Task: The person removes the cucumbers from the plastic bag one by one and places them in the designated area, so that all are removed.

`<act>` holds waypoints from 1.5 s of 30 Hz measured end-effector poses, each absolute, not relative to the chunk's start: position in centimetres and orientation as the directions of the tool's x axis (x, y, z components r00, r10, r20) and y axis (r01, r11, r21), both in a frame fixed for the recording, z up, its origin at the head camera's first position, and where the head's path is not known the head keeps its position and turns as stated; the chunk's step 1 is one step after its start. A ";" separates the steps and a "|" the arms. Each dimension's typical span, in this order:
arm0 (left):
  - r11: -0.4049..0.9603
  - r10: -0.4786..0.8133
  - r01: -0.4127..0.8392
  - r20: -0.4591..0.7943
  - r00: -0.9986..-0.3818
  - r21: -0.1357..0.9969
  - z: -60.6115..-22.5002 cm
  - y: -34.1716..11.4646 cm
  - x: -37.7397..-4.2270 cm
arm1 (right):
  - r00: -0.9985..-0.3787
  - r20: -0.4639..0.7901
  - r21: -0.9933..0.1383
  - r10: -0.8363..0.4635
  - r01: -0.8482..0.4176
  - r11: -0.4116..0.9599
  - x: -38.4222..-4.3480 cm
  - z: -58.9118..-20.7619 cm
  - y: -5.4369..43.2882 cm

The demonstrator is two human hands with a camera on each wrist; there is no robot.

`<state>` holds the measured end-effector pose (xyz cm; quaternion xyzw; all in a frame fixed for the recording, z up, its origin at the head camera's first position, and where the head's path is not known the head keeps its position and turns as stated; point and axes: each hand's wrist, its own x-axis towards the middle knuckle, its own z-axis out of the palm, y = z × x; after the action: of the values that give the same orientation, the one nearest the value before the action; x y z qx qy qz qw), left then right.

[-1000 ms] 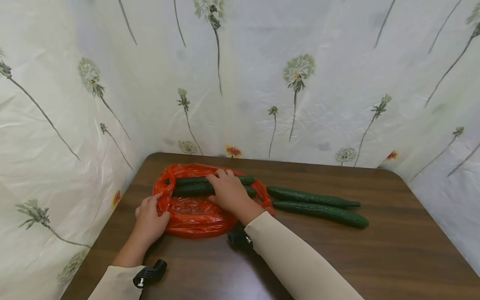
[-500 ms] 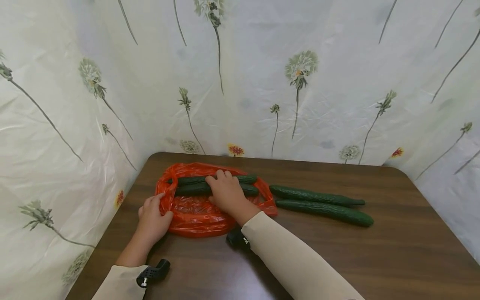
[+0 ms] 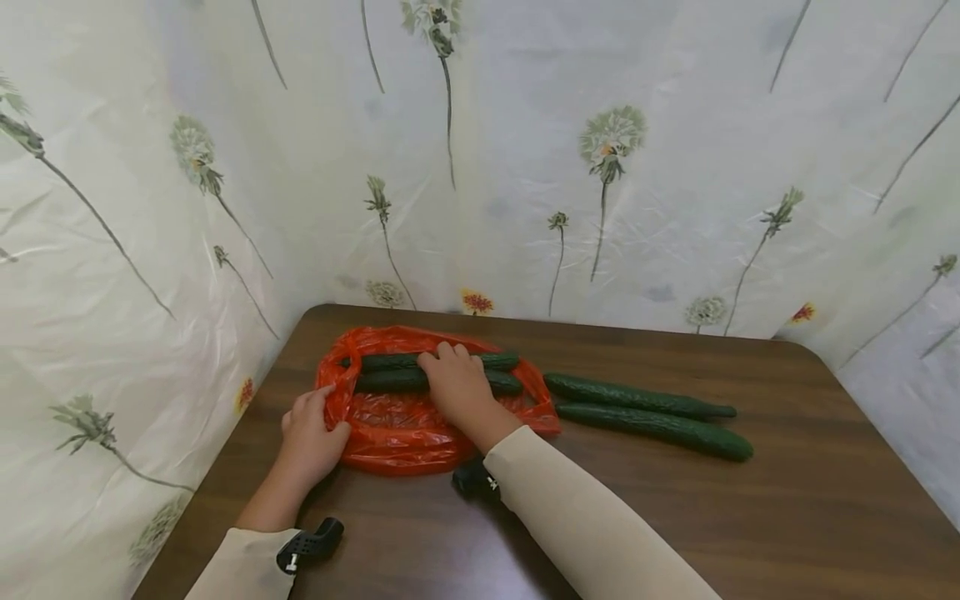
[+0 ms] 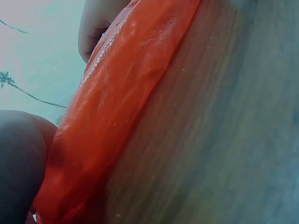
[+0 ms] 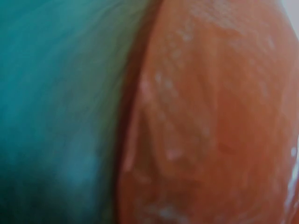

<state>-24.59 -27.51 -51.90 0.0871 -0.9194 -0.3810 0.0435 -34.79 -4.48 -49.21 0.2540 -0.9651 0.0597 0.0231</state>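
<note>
A red plastic bag (image 3: 412, 454) lies on its side at the table's left, its mouth spread wide. Inside it, two long green cucumbers lie side by side: a far cucumber (image 3: 386, 362) and a near cucumber (image 3: 390, 382). My right hand (image 3: 465, 396) reaches into the bag and grips across both cucumbers, fingers over the far one and thumb at the near one. With thumb and fingers, my left hand (image 3: 311, 437) pinches the bag's left edge. Red film (image 4: 117, 93) runs between the fingers in the left wrist view. The right wrist view is blurred, mostly bag film (image 5: 210, 112).
To the right of the bag, two more cucumbers lie together, a far one (image 3: 637, 396) and a near one (image 3: 660, 427). Everything rests on a brown wooden table (image 3: 750, 517). A flower-patterned sheet (image 3: 510, 167) hangs behind and beside it.
The head view has shifted a little, so the scene sits slightly farther right. Both hands keep their places on the bag and the cucumbers.
</note>
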 end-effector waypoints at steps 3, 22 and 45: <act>0.694 -0.189 -0.126 0.011 -0.982 0.708 -52.0 -27.4 -24.6 | -0.872 0.065 -0.107 -0.485 -0.490 0.865 -34.7 -49.3 -4.3; 0.695 -0.188 -0.106 0.038 -0.981 0.712 -52.0 -27.4 -24.5 | -0.852 0.118 -0.098 -0.510 -0.521 0.848 -34.1 -48.8 -4.0; 0.699 -0.187 -0.110 0.032 -0.982 0.706 -51.9 -27.3 -24.5 | -0.809 0.204 0.016 -0.551 -0.560 0.829 -32.6 -47.8 -2.6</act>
<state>-24.46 -27.31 -51.92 0.0808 -0.9204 -0.3792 0.0508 -32.56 -2.63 -47.82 0.2919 -0.9509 0.0224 0.1003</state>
